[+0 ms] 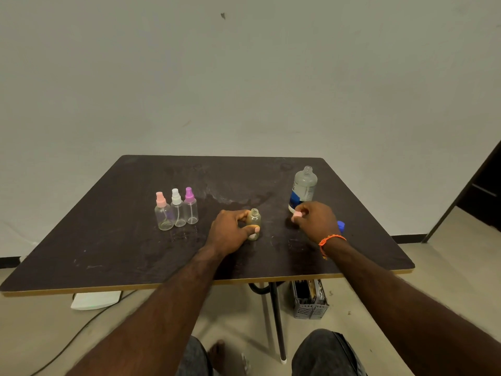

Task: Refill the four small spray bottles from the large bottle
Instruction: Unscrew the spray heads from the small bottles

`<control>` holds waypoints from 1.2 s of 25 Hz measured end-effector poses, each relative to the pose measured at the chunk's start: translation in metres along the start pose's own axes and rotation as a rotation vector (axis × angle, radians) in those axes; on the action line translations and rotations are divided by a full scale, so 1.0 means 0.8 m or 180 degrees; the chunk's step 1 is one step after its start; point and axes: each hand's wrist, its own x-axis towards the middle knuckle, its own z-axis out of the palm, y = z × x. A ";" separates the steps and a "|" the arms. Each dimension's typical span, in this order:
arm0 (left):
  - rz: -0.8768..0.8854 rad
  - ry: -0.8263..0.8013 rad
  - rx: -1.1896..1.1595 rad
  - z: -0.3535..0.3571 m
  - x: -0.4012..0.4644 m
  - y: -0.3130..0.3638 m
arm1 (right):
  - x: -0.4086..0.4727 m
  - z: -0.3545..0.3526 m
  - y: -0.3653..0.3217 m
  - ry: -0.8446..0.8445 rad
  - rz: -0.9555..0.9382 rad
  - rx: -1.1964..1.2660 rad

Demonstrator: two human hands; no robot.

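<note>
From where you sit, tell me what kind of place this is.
Probably a bare indoor workroom or makeshift test space, not a kitchen: a plain dark table against a blank white wall, with a grey crate and loose cable on the floor beneath.

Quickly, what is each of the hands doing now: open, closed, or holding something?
Left hand: grips the uncapped small bottle, upright on the table.
Right hand: pinches a pink spray cap.
</note>
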 end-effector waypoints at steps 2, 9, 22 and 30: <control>0.0040 0.0006 -0.0016 -0.001 -0.002 0.003 | -0.003 0.008 0.015 -0.0166 0.0166 -0.0127; 0.0078 0.0023 -0.0081 -0.001 -0.006 0.005 | -0.014 0.015 0.028 -0.0260 0.0319 -0.0039; -0.0242 0.0480 0.0512 0.000 0.042 -0.018 | 0.025 0.077 -0.102 -0.0508 -0.0630 0.1237; -0.0419 0.0598 0.0642 0.011 0.091 -0.042 | 0.072 0.103 -0.116 -0.0431 -0.0469 0.1343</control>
